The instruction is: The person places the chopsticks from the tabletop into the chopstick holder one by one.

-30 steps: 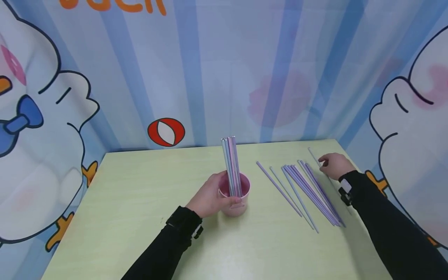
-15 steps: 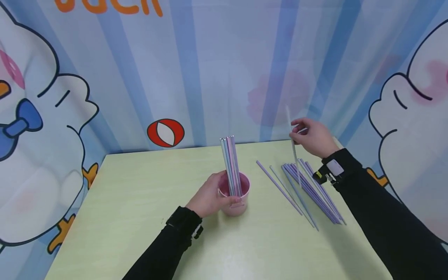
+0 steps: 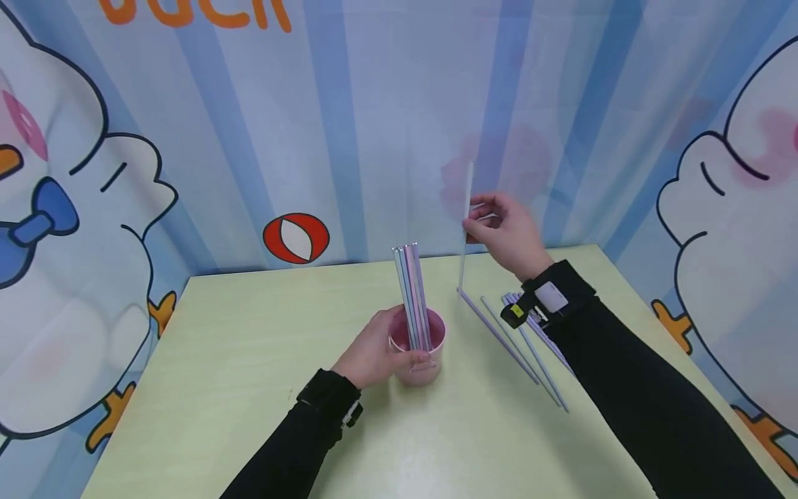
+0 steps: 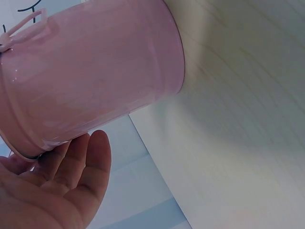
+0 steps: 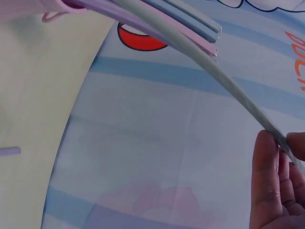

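A small pink pail (image 3: 419, 375) stands on the table, with a bundle of pastel straws (image 3: 413, 298) leaning upright in it. My left hand (image 3: 377, 352) grips the pail at its rim, thumb toward the front. In the left wrist view, the fingers (image 4: 97, 157) curve up against the pail wall (image 4: 95, 67). Between thumb and fingertips, my right hand (image 3: 508, 234) pinches a pale straw (image 3: 469, 187), held nearly vertical to the right of the pail. In the right wrist view, this pale straw (image 5: 228, 88) crosses in front of the bundled straws (image 5: 190, 28).
On the table right of the pail lie a purple straw (image 3: 497, 336), a pale blue straw (image 3: 542, 364) and several others, partly hidden under my right forearm. A striped cartoon curtain (image 3: 386, 138) rises behind the table's back edge.
My right hand has picked up the pale straw from the far right of the table, raised it and carried it left toward the pail. My left hand has stayed on the pail.
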The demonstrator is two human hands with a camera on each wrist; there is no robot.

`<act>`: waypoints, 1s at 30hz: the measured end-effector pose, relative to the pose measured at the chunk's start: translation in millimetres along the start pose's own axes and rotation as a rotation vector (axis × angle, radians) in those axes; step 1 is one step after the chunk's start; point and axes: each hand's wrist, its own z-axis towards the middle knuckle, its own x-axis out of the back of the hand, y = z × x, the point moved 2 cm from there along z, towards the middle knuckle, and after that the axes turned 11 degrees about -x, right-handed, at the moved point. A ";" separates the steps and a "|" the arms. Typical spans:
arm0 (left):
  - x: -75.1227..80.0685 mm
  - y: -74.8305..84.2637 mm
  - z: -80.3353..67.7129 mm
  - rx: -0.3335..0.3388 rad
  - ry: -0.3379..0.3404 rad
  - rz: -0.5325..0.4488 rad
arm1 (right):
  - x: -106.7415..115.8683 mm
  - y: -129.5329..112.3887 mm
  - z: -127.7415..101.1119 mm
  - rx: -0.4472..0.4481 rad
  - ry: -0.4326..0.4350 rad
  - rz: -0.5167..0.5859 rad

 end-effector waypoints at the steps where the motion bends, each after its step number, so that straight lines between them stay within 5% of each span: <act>1: -0.1 0.1 -0.1 -0.001 0.000 -0.002 | -3.7 -0.2 -0.8 0.005 -0.006 0.019; 10: -0.6 1.2 0.0 -0.001 0.000 -0.015 | -26.7 11.7 -4.4 0.053 -0.043 0.051; 30: 1.0 1.6 -2.3 0.006 0.000 -0.034 | -54.5 43.1 -18.0 -0.029 -0.134 -0.058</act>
